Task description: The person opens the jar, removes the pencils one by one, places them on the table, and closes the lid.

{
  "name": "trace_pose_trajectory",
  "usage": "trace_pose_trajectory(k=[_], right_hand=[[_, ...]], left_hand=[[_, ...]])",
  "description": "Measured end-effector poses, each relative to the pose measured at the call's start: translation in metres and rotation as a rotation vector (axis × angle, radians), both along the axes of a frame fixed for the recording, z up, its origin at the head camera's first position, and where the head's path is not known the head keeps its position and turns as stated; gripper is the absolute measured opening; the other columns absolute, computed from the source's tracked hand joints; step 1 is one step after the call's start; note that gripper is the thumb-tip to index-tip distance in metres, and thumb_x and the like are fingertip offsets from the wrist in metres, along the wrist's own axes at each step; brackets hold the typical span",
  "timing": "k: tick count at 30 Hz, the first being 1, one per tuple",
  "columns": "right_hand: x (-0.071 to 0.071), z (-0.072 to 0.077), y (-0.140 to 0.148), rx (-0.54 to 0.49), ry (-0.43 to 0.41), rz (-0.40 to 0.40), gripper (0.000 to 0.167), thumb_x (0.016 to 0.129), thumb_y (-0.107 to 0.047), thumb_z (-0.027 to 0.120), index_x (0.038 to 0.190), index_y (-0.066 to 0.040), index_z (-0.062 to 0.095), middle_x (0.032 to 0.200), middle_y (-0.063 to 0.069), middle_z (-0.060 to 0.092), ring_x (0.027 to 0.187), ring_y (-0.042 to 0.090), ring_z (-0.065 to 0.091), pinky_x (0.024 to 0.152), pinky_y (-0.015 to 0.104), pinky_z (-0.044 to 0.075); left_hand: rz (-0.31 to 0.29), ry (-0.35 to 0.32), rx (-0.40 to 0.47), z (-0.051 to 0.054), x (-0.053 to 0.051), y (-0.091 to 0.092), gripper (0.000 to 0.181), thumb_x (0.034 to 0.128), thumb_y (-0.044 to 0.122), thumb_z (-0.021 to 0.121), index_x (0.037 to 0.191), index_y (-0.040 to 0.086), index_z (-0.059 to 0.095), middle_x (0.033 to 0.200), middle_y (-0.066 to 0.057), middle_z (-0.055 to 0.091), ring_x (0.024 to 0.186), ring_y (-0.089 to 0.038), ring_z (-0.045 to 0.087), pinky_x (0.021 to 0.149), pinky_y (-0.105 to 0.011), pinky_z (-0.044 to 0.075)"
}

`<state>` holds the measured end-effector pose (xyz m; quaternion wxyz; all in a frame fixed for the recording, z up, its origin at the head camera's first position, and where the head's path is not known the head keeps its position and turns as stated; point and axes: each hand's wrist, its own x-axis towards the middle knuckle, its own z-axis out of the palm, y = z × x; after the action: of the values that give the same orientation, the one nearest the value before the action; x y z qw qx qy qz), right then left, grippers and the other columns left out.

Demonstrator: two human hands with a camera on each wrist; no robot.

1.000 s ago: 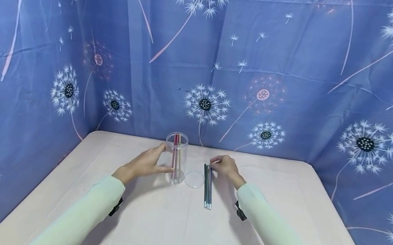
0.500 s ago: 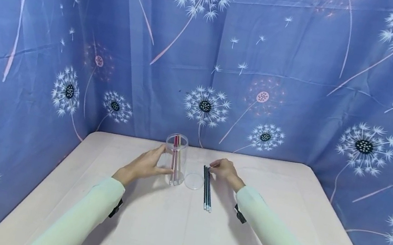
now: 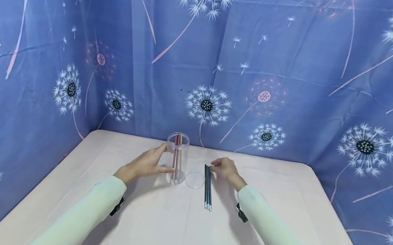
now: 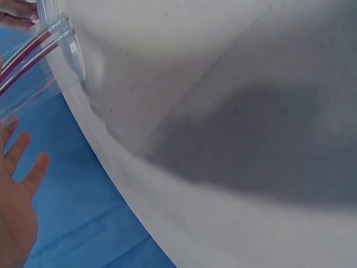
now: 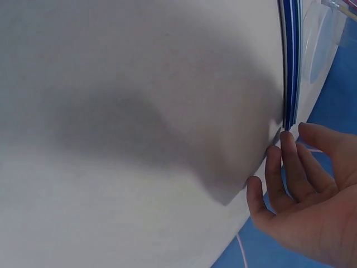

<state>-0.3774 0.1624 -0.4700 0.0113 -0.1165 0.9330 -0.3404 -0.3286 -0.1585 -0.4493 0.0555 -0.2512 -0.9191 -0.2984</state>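
Note:
A clear plastic jar [image 3: 183, 159] stands upright near the table's far edge, with red and yellowish pencils [image 3: 177, 154] inside it. My left hand [image 3: 146, 162] holds it from the left side, thumb across the front; some of its fingers are hidden behind the jar. To the right lie several dark blue pencils [image 3: 208, 188], side by side, their silver-and-white eraser ends facing me. At their far ends, my right hand [image 3: 227, 168] pinches them with thumb and forefinger, as the right wrist view shows at the pencil tips [image 5: 289, 120].
A round clear lid [image 3: 194, 180] lies flat between the jar and the dark pencils. Blue dandelion-patterned cloth [image 3: 300, 70] hangs round the back and sides of the table [image 3: 161, 230], which has a pale cover.
The rightmost dark pencil, slightly apart from the others a second ago, now lies close against them. My right hand moved very slightly; my left hand and the jar stay put.

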Motion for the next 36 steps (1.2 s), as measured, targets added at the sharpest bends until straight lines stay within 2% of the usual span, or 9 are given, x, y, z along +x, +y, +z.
trace_pose_trajectory(k=[5,7,12,16,21,26,32,36], right_hand=[[-0.002,0.009,0.000,-0.007,0.017,0.019,0.029,0.093,-0.007,0.072,0.120,0.005,0.072,0.111,0.019,0.076,0.106,0.035,0.073,0.103,0.046,0.055],[-0.001,0.016,-0.001,-0.015,0.031,0.037,0.030,0.093,-0.006,0.072,0.120,0.007,0.072,0.111,0.021,0.076,0.107,0.035,0.073,0.101,0.044,0.057],[-0.002,0.036,-0.008,0.017,0.095,0.072,0.030,0.096,-0.013,0.073,0.120,0.005,0.073,0.111,0.019,0.076,0.106,0.034,0.073,0.096,0.042,0.059],[-0.006,0.053,-0.017,0.039,0.138,0.088,0.030,0.097,-0.019,0.073,0.120,0.002,0.074,0.111,0.015,0.077,0.108,0.032,0.073,0.100,0.044,0.058],[-0.006,0.075,-0.031,0.011,0.161,0.118,0.031,0.100,-0.021,0.071,0.121,0.001,0.074,0.114,0.013,0.077,0.111,0.030,0.072,0.101,0.043,0.057],[-0.004,0.095,-0.044,-0.029,0.178,0.152,0.027,0.102,-0.021,0.069,0.119,-0.001,0.076,0.113,0.014,0.077,0.107,0.027,0.074,0.093,0.038,0.061],[0.001,0.110,-0.059,-0.059,0.183,0.174,0.028,0.103,-0.024,0.068,0.119,-0.003,0.077,0.111,0.012,0.078,0.091,0.024,0.077,0.077,0.032,0.063],[0.003,0.119,-0.065,-0.062,0.217,0.168,0.026,0.103,-0.026,0.068,0.117,-0.006,0.078,0.108,0.010,0.079,0.090,0.023,0.076,0.080,0.034,0.062]], left_hand=[[0.008,-0.005,-0.022,0.001,-0.002,-0.001,0.083,0.0848,0.047,0.085,0.148,0.018,0.041,0.149,-0.014,0.056,0.136,-0.041,0.054,0.115,-0.057,0.044],[0.000,-0.002,-0.020,0.001,-0.003,-0.001,0.081,0.0846,0.047,0.086,0.147,0.017,0.043,0.149,-0.013,0.056,0.136,-0.041,0.054,0.115,-0.057,0.044],[-0.016,0.003,-0.017,0.000,-0.002,0.000,0.079,0.0846,0.047,0.086,0.145,0.017,0.044,0.147,-0.013,0.057,0.135,-0.043,0.054,0.115,-0.057,0.044],[-0.003,0.003,-0.024,0.000,-0.002,0.000,0.081,0.0843,0.048,0.085,0.146,0.017,0.043,0.146,-0.014,0.058,0.134,-0.042,0.055,0.114,-0.057,0.045],[0.011,0.003,-0.030,-0.001,-0.003,-0.001,0.085,0.0838,0.048,0.086,0.149,0.018,0.041,0.147,-0.015,0.057,0.134,-0.041,0.055,0.113,-0.057,0.046],[0.012,0.005,-0.029,-0.002,-0.004,-0.002,0.086,0.0843,0.049,0.085,0.151,0.018,0.040,0.148,-0.014,0.057,0.135,-0.040,0.055,0.113,-0.056,0.046],[0.005,-0.006,-0.023,-0.002,-0.004,-0.003,0.086,0.0852,0.048,0.085,0.151,0.017,0.040,0.149,-0.014,0.056,0.137,-0.038,0.054,0.114,-0.057,0.044],[0.000,0.003,-0.019,-0.002,-0.004,-0.002,0.082,0.0855,0.046,0.085,0.149,0.019,0.041,0.148,-0.010,0.057,0.137,-0.035,0.054,0.116,-0.055,0.044]])
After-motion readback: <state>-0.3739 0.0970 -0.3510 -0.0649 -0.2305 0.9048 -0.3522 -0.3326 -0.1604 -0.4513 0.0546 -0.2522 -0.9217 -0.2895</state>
